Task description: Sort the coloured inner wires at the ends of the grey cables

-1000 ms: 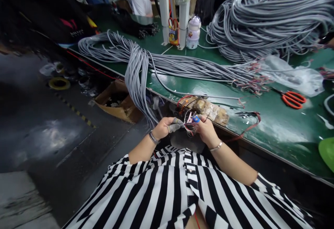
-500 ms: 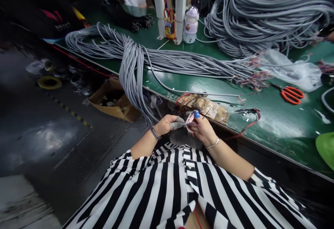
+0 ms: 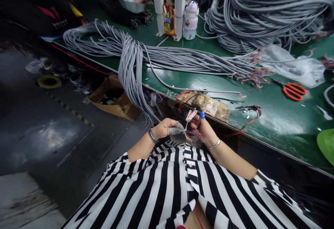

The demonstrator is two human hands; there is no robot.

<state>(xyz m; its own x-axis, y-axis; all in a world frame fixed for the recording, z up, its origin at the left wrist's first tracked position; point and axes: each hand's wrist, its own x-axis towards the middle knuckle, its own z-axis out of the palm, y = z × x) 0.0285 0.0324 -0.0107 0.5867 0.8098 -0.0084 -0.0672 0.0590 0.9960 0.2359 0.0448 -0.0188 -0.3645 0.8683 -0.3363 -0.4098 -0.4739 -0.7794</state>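
Note:
My left hand [image 3: 168,128] pinches the end of a grey cable [image 3: 182,131] between thumb and forefinger, both wearing greyish finger covers. Thin coloured wires [image 3: 193,132] fan out of that end toward my right hand [image 3: 205,129]. A pink clip like a clothes peg [image 3: 191,116] stands above the wires, its lower tip at a pale wire. The curled fingers of my right hand are against the clip, and its thumb, in a blue cover, points up. Whether those fingers also grip any wires is hidden.
A bundle of grey cables [image 3: 130,58] drapes over the green table's [image 3: 276,131] edge. Beyond lie a large cable coil [image 3: 261,16], orange-handled scissors [image 3: 294,91], a taped block [image 3: 208,105], pliers-like tool [image 3: 247,109] and bottle [image 3: 191,20]. A cardboard box [image 3: 112,109] sits below.
My right thumb has lifted away from the pink clip, which now shows more fully and points upward. Both hands are slightly lower, and the view has shifted a little.

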